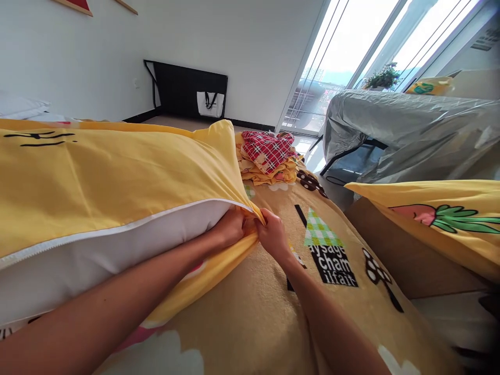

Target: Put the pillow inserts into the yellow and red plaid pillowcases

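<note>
A yellow zippered pillowcase (156, 172) lies across the left of the view, with a white pillow (117, 260) showing through its long opening. My left hand (231, 227) reaches into the right end of that opening, in front of the pillow. Its fingers look curled, but the fabric hides their tips and whatever they grip. My right hand (272, 233) is closed on the pillowcase's right corner, pinching the cloth beside the end of the white zipper. The case's lower side hangs below my left forearm.
Beneath is a tan patterned blanket (250, 317) on a bed. Folded cloths, red plaid (269, 148) on top, lie beyond my hands. At right, yellow carrot-print fabric (441, 208) rests over a cardboard box (383, 245). Plastic-covered furniture (410, 125) stands near the window.
</note>
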{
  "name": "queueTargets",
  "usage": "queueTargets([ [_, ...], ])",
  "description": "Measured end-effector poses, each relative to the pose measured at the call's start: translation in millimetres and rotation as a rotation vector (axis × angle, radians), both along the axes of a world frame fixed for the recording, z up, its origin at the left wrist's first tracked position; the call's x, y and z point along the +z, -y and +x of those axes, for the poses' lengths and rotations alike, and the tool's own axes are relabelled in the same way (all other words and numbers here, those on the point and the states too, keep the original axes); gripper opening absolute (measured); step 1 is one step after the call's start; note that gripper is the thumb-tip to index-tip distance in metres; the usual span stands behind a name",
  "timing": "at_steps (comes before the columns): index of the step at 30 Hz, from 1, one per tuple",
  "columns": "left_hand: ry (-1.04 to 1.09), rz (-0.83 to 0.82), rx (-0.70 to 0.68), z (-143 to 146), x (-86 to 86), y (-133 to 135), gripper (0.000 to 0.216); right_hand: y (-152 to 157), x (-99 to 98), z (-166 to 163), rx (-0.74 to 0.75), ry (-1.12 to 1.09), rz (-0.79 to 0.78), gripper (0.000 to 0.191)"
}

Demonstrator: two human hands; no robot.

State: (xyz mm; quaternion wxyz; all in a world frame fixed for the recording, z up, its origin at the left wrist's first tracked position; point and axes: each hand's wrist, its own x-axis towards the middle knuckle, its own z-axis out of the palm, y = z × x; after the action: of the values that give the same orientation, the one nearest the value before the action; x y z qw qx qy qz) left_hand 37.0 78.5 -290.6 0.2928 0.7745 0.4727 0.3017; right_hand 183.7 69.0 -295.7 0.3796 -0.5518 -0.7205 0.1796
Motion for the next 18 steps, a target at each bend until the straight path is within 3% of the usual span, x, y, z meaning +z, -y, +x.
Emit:
queueTargets([
  [8, 0.136, 0.002, -0.031, -0.8, 5.1, -1.0, 0.02, -1.6, -5.5, -0.1, 0.073, -0.214, -0.003, 0.012],
  [18, 0.359, -0.028, -0.069, 0.9, 5.8, -2.3, 0.029, -3.7, -6.5, -5.1, 0.176, -0.617, -0.239, 0.03],
])
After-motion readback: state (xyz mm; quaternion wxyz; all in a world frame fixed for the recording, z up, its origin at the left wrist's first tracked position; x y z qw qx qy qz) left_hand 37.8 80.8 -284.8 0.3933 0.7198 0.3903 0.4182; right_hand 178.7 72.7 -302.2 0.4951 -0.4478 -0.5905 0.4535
